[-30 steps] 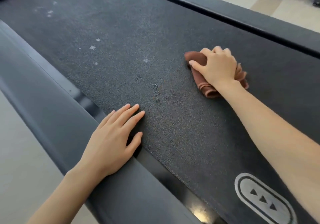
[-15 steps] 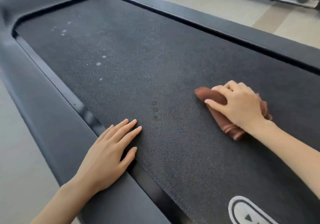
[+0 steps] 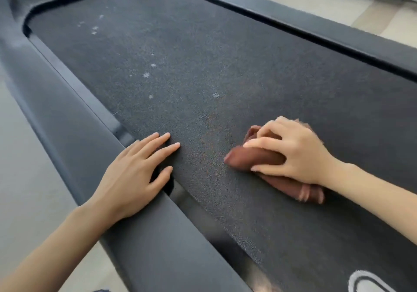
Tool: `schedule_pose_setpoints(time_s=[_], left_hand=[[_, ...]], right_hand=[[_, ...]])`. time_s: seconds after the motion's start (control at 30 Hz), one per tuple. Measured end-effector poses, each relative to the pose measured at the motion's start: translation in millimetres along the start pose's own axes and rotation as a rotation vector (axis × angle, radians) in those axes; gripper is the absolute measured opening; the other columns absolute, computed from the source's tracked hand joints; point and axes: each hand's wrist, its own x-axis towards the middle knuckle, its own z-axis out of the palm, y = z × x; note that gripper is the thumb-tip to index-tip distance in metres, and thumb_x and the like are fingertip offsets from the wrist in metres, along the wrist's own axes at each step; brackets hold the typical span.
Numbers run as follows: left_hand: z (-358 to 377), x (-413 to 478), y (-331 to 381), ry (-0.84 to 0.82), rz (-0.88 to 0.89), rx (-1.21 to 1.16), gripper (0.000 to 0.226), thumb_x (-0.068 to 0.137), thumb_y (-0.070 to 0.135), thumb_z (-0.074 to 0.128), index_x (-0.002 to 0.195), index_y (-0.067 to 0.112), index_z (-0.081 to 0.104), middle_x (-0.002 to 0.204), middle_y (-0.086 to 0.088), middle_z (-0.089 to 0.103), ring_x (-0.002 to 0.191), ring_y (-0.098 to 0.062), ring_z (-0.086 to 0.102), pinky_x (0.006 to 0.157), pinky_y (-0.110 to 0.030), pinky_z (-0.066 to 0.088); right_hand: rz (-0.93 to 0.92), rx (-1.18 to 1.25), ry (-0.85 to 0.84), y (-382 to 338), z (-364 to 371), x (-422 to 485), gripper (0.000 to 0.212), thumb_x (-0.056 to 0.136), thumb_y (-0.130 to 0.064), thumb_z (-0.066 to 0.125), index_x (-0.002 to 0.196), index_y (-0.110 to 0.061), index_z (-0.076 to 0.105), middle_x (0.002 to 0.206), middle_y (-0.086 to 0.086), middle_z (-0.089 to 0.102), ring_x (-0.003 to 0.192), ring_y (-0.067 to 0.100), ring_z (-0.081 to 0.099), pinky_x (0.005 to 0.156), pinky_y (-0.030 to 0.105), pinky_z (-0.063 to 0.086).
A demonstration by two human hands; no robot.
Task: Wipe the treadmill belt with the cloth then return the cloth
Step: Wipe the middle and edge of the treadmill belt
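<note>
The belt (image 3: 225,50) is bordered by a side rail (image 3: 67,134) on the left and a second rail (image 3: 338,32) on the right. The cloth (image 3: 250,159) is laid on the belt's near right part, gripped from above by the right hand (image 3: 297,154). The left hand (image 3: 133,174) is rested left of the cloth, palm on the side rail, fingers on the belt. Spots (image 3: 146,75) are scattered on the belt beyond both hands

Views: we hold one, the head camera, worn on the person's head.
Position: we sit above the left side rail (image 3: 67,122), leaning over the treadmill belt (image 3: 203,55).
Facing: we look forward and down; the belt runs diagonally towards its rounded end at upper left.
Nearness: we are close; the left hand (image 3: 133,172) and the right hand (image 3: 293,152) on the cloth (image 3: 255,158) take up the lower half.
Edges: we catch the floor (image 3: 24,179) at left.
</note>
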Motion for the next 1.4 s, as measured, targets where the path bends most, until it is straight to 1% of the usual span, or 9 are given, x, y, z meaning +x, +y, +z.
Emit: schedule_pose_setpoints(time_s=[0.2,0.33,0.57,0.77,0.87,0.93,1.1,1.27,1.4], left_hand=[[-5.0,24.3,-29.1,-0.011,0.018,0.002,0.065,0.082,0.057,0.014,0.14,0.037,0.034,0.151,0.014,0.025,0.141,-0.007,0.016,0.117,-0.035,0.017],[-11.9,36.4,-49.6,-0.052,0.122,0.026,0.064,0.083,0.056,0.014,0.141,0.038,0.032,0.151,0.016,0.023,0.142,-0.006,0.015,0.117,-0.034,0.016],[-26.2,39.0,-95.6,-0.081,0.231,0.031,0.057,0.086,0.053,0.022,0.138,0.036,0.039,0.148,0.014,0.031,0.139,-0.01,0.024,0.113,-0.038,0.025],[-22.6,51.6,-102.5,-0.094,0.283,-0.005,0.069,0.08,0.06,0.01,0.141,0.038,0.032,0.152,0.014,0.022,0.142,-0.009,0.013,0.117,-0.034,0.01],[-18.2,51.8,-105.0,-0.081,0.304,0.004,0.071,0.079,0.06,0.008,0.143,0.037,0.028,0.153,0.013,0.019,0.143,-0.011,0.01,0.117,-0.033,0.007],[-16.7,50.1,-108.0,-0.079,0.319,0.0,0.065,0.083,0.057,0.015,0.143,0.038,0.028,0.154,0.013,0.019,0.143,-0.012,0.009,0.116,-0.033,0.006],[-14.1,46.9,-115.1,-0.082,0.36,-0.003,0.055,0.091,0.056,0.02,0.143,0.04,0.026,0.154,0.015,0.016,0.144,-0.012,0.007,0.116,-0.033,0.004],[-14.6,42.9,-117.7,-0.075,0.391,-0.041,0.049,0.096,0.049,0.028,0.143,0.037,0.029,0.154,0.012,0.018,0.144,-0.015,0.008,0.116,-0.035,0.005],[-14.0,44.5,-118.0,-0.063,0.39,-0.038,0.05,0.095,0.05,0.027,0.144,0.04,0.025,0.155,0.015,0.015,0.143,-0.01,0.005,0.115,-0.031,0.002]], right_hand=[[0.746,-0.304,0.043,35.1,33.7,102.8,0.055,0.084,-0.068,0.043,0.115,-0.027,0.062,0.11,0.008,0.057,0.102,0.032,0.05,0.082,0.038,0.04],[0.594,-0.267,0.039,-31.1,60.6,135.9,0.051,0.085,-0.066,0.041,0.111,-0.028,0.063,0.103,0.004,0.055,0.094,0.028,0.049,0.078,0.037,0.037],[0.325,-0.104,0.032,-76.2,15.9,25.1,0.039,0.083,-0.058,0.055,0.1,-0.027,0.07,0.091,-0.002,0.059,0.08,0.021,0.052,0.069,0.035,0.043],[1.072,-0.402,0.14,-31.1,19.0,53.0,0.045,0.082,-0.057,0.054,0.108,-0.023,0.069,0.102,0.006,0.061,0.095,0.032,0.052,0.079,0.038,0.041],[1.274,-0.449,0.128,-34.4,39.2,95.2,0.044,0.087,-0.057,0.051,0.114,-0.025,0.063,0.113,0.008,0.057,0.103,0.033,0.048,0.087,0.04,0.036],[1.211,-0.44,0.129,-59.2,48.6,102.5,0.042,0.086,-0.057,0.052,0.112,-0.026,0.064,0.108,0.006,0.057,0.098,0.031,0.049,0.084,0.038,0.036],[0.675,-0.243,0.056,-136.5,26.4,38.4,0.04,0.08,-0.057,0.055,0.102,-0.027,0.069,0.093,-0.003,0.058,0.084,0.014,0.046,0.077,0.029,0.036],[1.075,-0.336,0.146,-151.6,-5.6,-25.4,0.052,0.074,-0.063,0.047,0.099,-0.024,0.072,0.092,-0.006,0.058,0.088,0.019,0.051,0.074,0.04,0.045],[1.073,-0.408,0.148,-150.6,19.4,18.3,0.051,0.075,-0.064,0.046,0.095,-0.025,0.072,0.087,-0.005,0.058,0.08,0.022,0.052,0.068,0.032,0.039]])
